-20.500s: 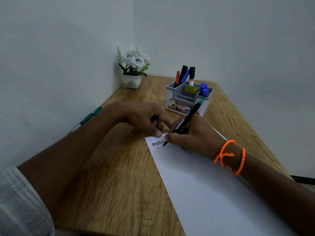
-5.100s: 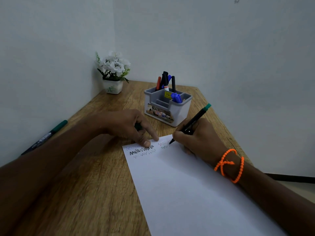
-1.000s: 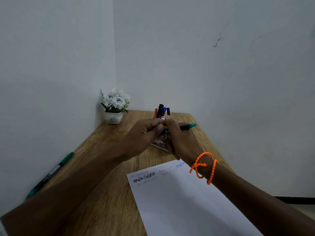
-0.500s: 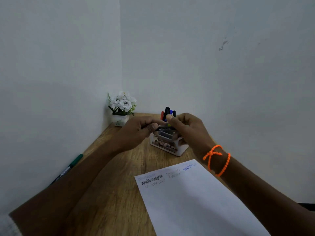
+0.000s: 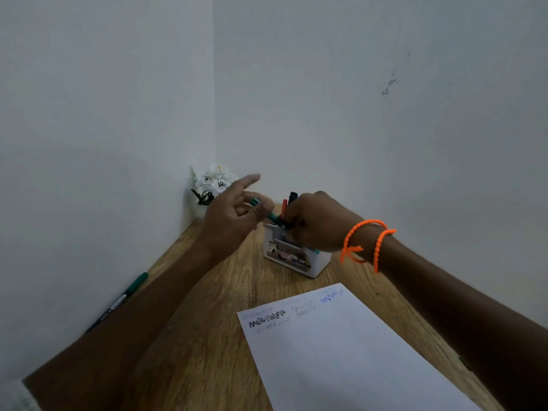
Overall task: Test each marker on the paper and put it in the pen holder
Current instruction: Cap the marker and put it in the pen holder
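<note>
A black marker with a green cap (image 5: pixel 271 215) is held slanted just above the white and grey pen holder (image 5: pixel 297 260). My right hand (image 5: pixel 318 225), with orange bead bracelets at the wrist, grips its black body over the holder. My left hand (image 5: pixel 234 216) pinches the cap end between thumb and a finger, with the index finger stretched out. Several markers (image 5: pixel 289 200) stand in the holder's back compartment, partly hidden by my right hand. The white paper (image 5: pixel 341 348) lies nearer to me, with scribbles along its top edge. A second green marker (image 5: pixel 126 296) lies by the left wall.
A small pot of white flowers (image 5: pixel 214 183) stands in the far corner of the wooden desk (image 5: pixel 207 336). Walls close the desk in on the left and at the back. The desk's right edge runs diagonally beside the paper.
Both hands have carried the capped marker from in front of the holder to just above it. My left hand's fingers have spread apart. The camera has tilted up slightly.
</note>
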